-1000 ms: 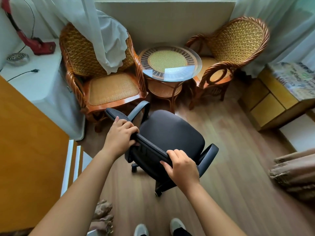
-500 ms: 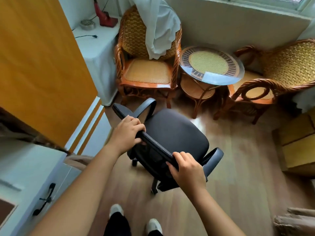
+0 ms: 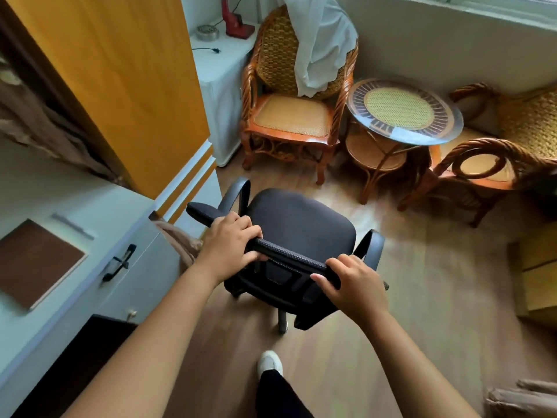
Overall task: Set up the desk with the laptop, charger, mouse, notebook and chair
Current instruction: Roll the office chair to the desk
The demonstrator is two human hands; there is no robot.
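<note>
Pale grey table [image 3: 39,203] with a dark-handled drawer fills the near left. Black office chair with padded fabric seat, curved plastic armrests and ribbed backrest top [image 3: 298,224] stands on the wood floor mid-scene, just right of the table, seat facing away. Left hand [image 3: 230,245] and right hand [image 3: 354,286] both wrapped around the backrest's top edge. Brown flat rectangular notebook [image 3: 36,260] lies on the table, near left.

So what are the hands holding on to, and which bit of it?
Both hands grip the black office chair by the top edge of its backrest: the left hand toward one end, the right hand toward the other.
</note>
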